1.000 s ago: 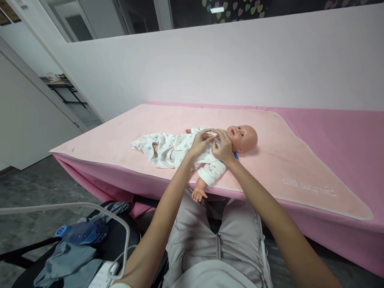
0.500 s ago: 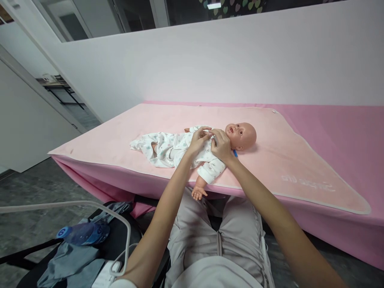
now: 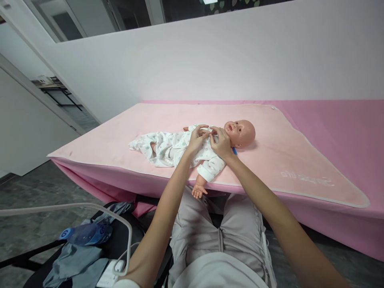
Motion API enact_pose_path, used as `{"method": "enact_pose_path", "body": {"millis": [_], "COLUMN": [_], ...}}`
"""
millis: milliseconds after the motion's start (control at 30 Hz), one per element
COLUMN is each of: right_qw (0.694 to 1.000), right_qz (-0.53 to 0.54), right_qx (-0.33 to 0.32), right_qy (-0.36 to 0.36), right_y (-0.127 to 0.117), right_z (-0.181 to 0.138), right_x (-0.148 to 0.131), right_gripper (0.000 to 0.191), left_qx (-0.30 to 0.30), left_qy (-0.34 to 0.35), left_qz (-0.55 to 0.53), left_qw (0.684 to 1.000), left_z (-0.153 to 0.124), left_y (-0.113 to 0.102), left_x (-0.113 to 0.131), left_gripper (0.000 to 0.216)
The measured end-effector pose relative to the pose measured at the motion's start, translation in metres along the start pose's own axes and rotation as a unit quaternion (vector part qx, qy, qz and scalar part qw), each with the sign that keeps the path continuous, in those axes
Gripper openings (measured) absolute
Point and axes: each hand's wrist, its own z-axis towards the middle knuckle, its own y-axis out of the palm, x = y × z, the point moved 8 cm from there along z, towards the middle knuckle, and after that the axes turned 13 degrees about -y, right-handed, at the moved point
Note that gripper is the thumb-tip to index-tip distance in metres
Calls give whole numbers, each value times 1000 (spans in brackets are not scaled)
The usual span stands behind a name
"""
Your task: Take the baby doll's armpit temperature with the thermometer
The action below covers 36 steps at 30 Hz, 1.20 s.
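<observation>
A baby doll [image 3: 241,133] lies on its back on a pale pink blanket [image 3: 282,152], head to the right. It wears a white patterned romper [image 3: 168,146]. My left hand [image 3: 196,139] and my right hand [image 3: 221,143] meet on the doll's upper chest, just below its chin. Both pinch the romper's front at the neckline, fingers curled and pressed together. One bare doll arm [image 3: 198,187] hangs over the table's near edge.
The table has a darker pink cover [image 3: 345,124] and stands against a white wall. At lower left a black chair [image 3: 27,256] carries grey cloth, a blue water bottle [image 3: 87,234] and a white cable. My grey-trousered legs are under the table edge.
Both hands stay pinched on the romper at the doll's chest, with only slight finger shifts. The view has tilted a little, moving everything slightly up and left.
</observation>
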Motion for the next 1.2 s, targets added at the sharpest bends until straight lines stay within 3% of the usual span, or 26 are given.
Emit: {"method": "enact_pose_path", "body": {"millis": [367, 500, 600, 700, 800, 933, 1033, 1100, 1200], "right_qw": [999, 998, 997, 998, 998, 998, 993, 987, 985], "right_qz": [-1, -22, -45, -51, -49, -49, -38, -27, -15], "right_qx": [17, 45, 56, 44, 26, -5, -82, -131, -153], "right_qy": [30, 30, 19, 16, 14, -34, -77, -85, -78], "right_y": [3, -4, -9, -9, -9, -5, 10, 21, 29], "right_z": [-5, -6, -6, -6, -5, -2, 0, -1, -3], "right_x": [8, 5, 0, -3, -5, -21, -34, -37, -36], "right_gripper": [25, 25, 25, 26, 27, 24, 20, 18, 23], "left_qx": [10, 115, 169, 138, 111, 75, 66, 67, 65], "left_qy": [3, 36, 67, 85, 88, 99, 109, 108, 91], "left_qz": [17, 9, 89, 261, 336, 327, 305, 289, 271], "left_qw": [1000, 993, 979, 952, 931, 937, 944, 949, 956], "left_z": [-3, -7, -21, -35, -44, -47, -48, -49, -49], "left_y": [1, -21, -33, -26, -24, -24, -26, -28, -29], "left_x": [5, 13, 24, 30, 28, 27, 27, 26, 23], "left_gripper": [28, 22, 21, 20, 24, 23, 14, 11, 14]}}
